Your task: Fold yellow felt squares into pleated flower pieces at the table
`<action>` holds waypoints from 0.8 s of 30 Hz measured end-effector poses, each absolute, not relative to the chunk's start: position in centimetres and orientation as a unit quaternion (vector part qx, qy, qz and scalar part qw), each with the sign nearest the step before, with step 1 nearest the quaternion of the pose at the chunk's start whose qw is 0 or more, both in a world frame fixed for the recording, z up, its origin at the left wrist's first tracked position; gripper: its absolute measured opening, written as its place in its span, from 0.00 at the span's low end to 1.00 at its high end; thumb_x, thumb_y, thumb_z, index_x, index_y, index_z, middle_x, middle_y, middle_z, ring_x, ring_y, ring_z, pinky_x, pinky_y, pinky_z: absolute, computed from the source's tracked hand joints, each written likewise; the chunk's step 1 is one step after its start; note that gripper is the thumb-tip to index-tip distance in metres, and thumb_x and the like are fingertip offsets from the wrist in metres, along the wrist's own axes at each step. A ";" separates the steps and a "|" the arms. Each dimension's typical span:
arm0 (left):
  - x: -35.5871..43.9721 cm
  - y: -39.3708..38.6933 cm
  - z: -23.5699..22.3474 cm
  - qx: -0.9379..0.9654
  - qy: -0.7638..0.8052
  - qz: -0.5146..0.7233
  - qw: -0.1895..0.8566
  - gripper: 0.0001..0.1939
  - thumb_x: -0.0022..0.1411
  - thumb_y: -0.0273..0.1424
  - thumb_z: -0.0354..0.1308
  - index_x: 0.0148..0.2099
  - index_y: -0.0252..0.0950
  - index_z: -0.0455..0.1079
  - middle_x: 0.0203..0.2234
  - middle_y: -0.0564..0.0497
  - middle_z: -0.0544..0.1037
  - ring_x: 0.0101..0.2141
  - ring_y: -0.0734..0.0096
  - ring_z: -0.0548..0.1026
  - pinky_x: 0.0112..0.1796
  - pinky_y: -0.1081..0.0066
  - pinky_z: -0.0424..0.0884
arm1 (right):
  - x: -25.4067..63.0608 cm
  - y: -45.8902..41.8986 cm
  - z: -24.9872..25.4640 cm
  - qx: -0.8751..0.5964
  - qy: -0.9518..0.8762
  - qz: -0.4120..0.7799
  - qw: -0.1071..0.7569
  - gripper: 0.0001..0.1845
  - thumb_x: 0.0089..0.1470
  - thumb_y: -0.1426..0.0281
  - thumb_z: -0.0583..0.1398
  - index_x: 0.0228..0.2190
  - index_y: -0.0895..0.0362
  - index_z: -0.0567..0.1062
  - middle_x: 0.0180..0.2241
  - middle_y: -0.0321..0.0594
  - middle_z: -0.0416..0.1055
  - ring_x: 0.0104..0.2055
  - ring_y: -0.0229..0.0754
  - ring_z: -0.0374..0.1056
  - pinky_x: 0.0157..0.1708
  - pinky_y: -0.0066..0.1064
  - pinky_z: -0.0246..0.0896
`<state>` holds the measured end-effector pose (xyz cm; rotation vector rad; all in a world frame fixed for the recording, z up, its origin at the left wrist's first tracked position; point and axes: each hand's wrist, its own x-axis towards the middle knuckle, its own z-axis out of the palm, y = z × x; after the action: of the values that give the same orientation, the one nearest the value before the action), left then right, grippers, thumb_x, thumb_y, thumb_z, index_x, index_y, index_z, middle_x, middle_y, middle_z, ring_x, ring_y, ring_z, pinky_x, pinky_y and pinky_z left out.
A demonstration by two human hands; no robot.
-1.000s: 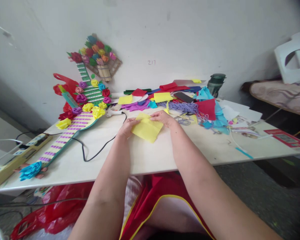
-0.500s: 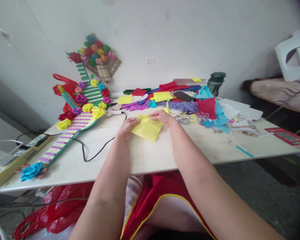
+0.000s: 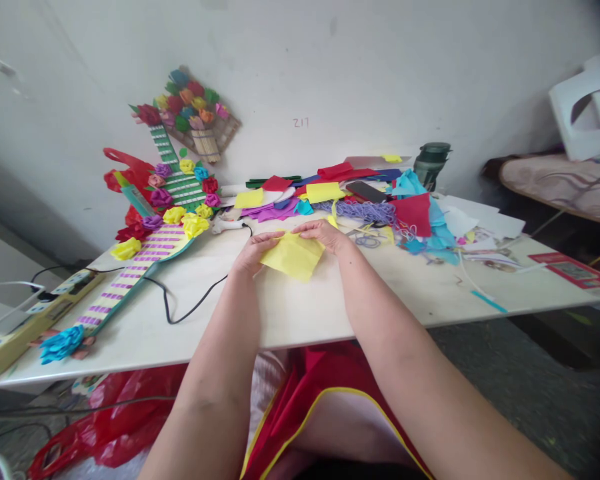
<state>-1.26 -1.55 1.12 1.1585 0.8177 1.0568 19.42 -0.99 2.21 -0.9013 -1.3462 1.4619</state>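
A thin square of yellow crepe paper (image 3: 294, 257) is stretched between my hands, over the white table (image 3: 300, 313). My left hand (image 3: 253, 252) pinches its upper left edge between thumb and fingers. Close by, my right hand (image 3: 325, 235) grips the top edge, its fingertips near those of the left. The lower part of the sheet hangs free, slightly creased. Behind my hands lie more yellow paper pieces (image 3: 325, 193) among purple, red and blue ones, beside a bundle of lilac string (image 3: 363, 212).
To the left lies a guitar-shaped board (image 3: 130, 277) with paper flowers; a black cable (image 3: 200, 303) and a glue gun (image 3: 227, 225) are near it. A power strip (image 3: 55, 317) runs along the left edge. A dark bottle (image 3: 430, 167) and a phone (image 3: 366, 192) stand or lie at the back.
My left hand's fingertips have shifted toward the right hand along the top edge of the yellow paper. Both hands keep their hold, and the sheet's lower corner has risen slightly.
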 end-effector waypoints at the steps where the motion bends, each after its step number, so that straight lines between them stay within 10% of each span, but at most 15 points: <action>1: -1.3 -1.5 1.1 0.506 0.359 0.464 0.632 0.21 0.40 0.29 0.68 0.41 0.31 0.77 0.31 0.44 0.81 0.30 0.64 0.78 0.34 0.68 0.73 | 19.4 -1.1 2.3 -0.368 -0.547 0.594 0.461 0.11 0.37 0.78 0.61 0.27 0.58 0.80 0.26 0.37 0.76 0.28 0.37 0.69 0.31 0.28 0.64; 24: -1.2 -1.2 0.8 0.547 0.376 0.472 0.580 0.16 0.39 0.32 0.66 0.35 0.33 0.79 0.24 0.49 0.79 0.25 0.70 0.75 0.28 0.73 0.67 | 19.0 -0.6 1.6 -0.337 -0.568 0.609 0.439 0.11 0.37 0.77 0.65 0.29 0.58 0.79 0.27 0.37 0.76 0.29 0.38 0.71 0.33 0.29 0.66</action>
<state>-1.23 -1.16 0.83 1.2785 0.8794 1.1037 19.03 -0.64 1.58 -0.8374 -1.4107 1.5136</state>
